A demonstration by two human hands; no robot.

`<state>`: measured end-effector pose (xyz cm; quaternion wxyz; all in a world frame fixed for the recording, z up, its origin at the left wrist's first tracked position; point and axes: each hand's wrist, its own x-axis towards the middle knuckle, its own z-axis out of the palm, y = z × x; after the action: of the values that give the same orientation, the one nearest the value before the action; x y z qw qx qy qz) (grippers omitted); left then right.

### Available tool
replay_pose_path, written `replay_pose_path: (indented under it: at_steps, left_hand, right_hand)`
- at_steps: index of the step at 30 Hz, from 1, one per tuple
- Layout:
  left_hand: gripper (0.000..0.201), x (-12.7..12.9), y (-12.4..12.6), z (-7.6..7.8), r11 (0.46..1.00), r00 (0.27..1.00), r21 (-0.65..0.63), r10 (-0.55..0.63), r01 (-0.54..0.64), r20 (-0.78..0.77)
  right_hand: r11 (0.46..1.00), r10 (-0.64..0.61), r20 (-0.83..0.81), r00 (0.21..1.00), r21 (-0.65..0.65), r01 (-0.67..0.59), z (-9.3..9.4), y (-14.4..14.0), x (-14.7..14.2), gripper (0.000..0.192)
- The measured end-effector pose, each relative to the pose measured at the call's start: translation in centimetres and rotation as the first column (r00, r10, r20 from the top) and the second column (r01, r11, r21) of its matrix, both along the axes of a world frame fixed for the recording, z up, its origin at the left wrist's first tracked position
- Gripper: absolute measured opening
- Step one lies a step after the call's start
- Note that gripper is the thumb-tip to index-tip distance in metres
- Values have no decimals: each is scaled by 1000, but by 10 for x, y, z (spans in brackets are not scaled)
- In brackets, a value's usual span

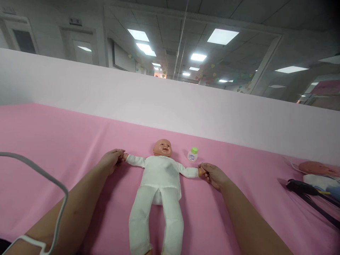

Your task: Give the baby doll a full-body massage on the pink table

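- A small white bottle (192, 154) with a green cap stands right of centre, on the pink sheet (66, 141).
- A pale partition wall (170, 106) runs across the middle of the frame.
- A second doll (317, 170) lies at the right edge, beside black straps (310, 196).
- A white cable (57, 184) loops at lower left.
- Ceiling light panels (222, 36) glow along the top.

Bright ceiling panels (222, 36) glaring overhead, soft shadows, slight overall blur, wide-angle bending at edges
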<state>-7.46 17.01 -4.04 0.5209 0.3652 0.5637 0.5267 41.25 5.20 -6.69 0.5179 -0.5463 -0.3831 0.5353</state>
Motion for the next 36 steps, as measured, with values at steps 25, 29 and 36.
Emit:
replay_pose_path:
  at_steps: [25, 29, 36]
  left_hand:
    - [18, 1, 4, -2, 1000, 999, -5, 8, -7, 46]
    - [26, 1, 4, -3, 1000, 998, -9, 2, -1, 59]
    - [39, -5, 5, -6, 998, 996, 25, -55, 53, 76]
  right_hand:
    - [998, 61, -84, 995, 15, -60, -11, 6, 9, 31]
    - [995, 96, -157, 983, 23, -94, -10, 3, 11, 29]
    - [993, 113, -174, 978, 3, -115, -12, 3, 16, 32]
